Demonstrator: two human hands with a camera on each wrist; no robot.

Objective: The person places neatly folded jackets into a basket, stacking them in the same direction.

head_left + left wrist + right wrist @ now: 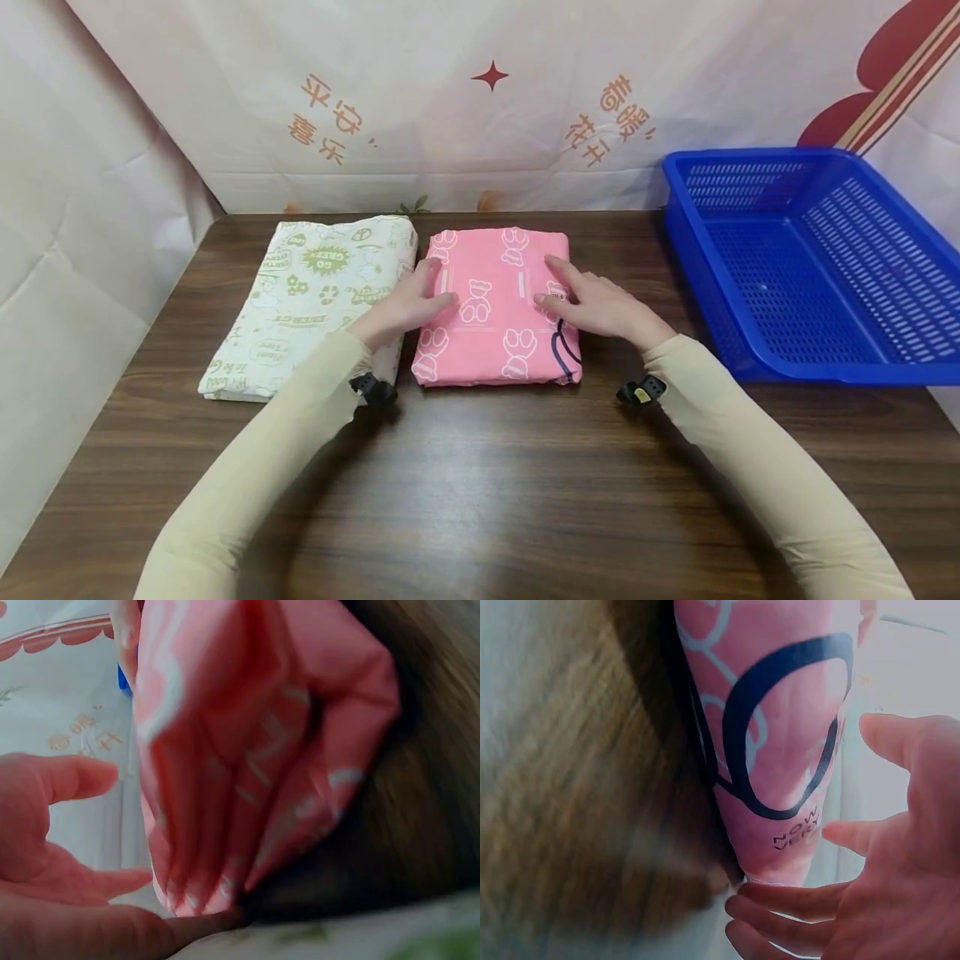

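A folded pink cloth [491, 333] with white bear outlines lies flat on the dark wooden table. At its left edge is my left hand [407, 302], thumb over the top and fingers along the side. My right hand [603, 304] is at the opposite edge in much the same pose, fingers extended. In the left wrist view the bunched folds of the pink cloth [225, 772] show beside the spread fingers. Dark loops and small lettering mark the pink cloth [787, 735] in the right wrist view, near the fingertips. Neither hand visibly curls round it.
A folded white cloth [300, 287] with green print lies left of the pink one, partly under my left forearm. A blue plastic basket [720, 283] stands at the right. The patterned curtain [465, 125] hangs behind the table [450, 500].
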